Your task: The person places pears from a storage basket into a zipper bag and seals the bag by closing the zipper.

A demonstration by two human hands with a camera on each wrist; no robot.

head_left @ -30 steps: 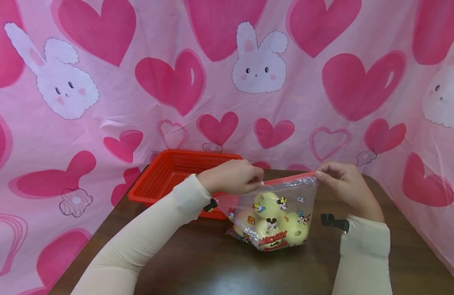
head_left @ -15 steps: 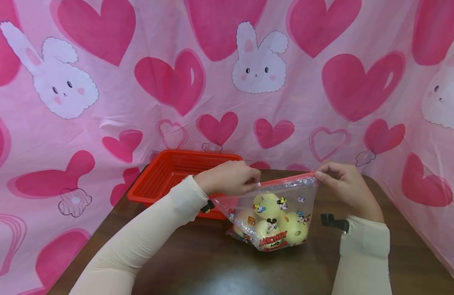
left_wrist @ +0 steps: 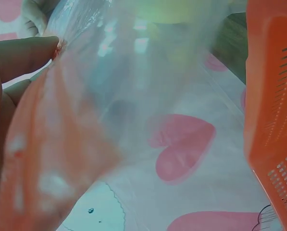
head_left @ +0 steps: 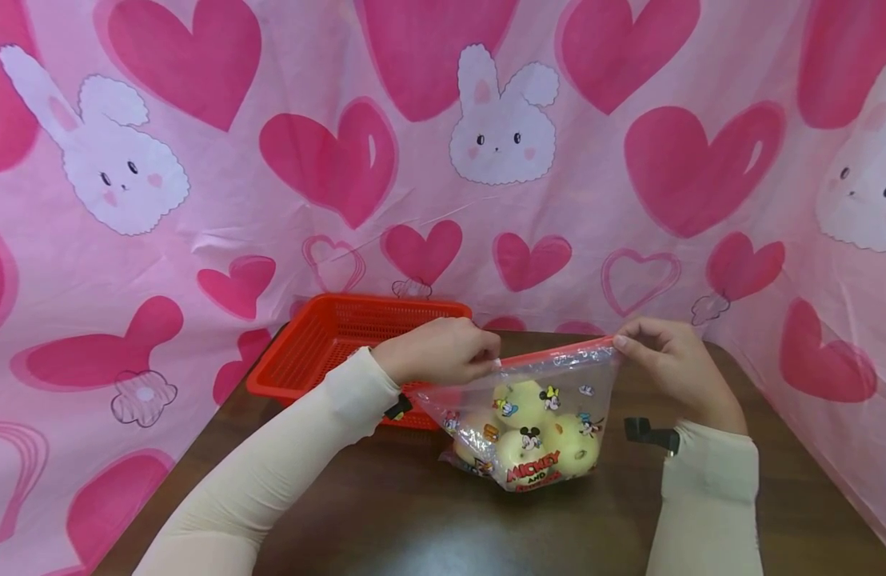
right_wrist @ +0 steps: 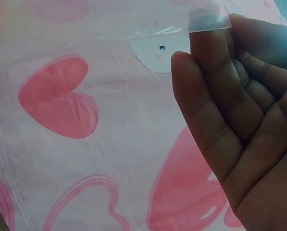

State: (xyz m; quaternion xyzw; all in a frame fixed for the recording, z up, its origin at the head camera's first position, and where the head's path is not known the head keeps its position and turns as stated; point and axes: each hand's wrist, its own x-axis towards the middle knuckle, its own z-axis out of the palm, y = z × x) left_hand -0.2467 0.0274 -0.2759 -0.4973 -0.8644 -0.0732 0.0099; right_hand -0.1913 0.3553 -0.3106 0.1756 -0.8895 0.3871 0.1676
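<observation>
A clear zip bag [head_left: 472,400] printed with cartoon characters stands on the table, its red strip [head_left: 558,352] stretched between my hands. Inside sit several round, pale yellow-green fruits [head_left: 576,448]. My left hand [head_left: 439,352] pinches the strip partway along, and the bag's edge slopes down beyond it to the left. In the left wrist view, that hand's finger [left_wrist: 23,55] touches the reddish edge. My right hand [head_left: 680,372] pinches the top right corner between thumb and fingers. The right wrist view shows the clear corner [right_wrist: 210,19] held at the fingertips.
A red perforated plastic basket [head_left: 306,352] sits behind and left of the bag, partly hidden by my left forearm. Brown table [head_left: 385,504] surface surrounds the bag. A pink heart-and-rabbit cloth [head_left: 587,192] hangs behind the table and along its sides.
My left hand has slid a little leftward along the red strip, leaving more of it showing. The right hand keeps its place at the corner. The bag and fruits barely move.
</observation>
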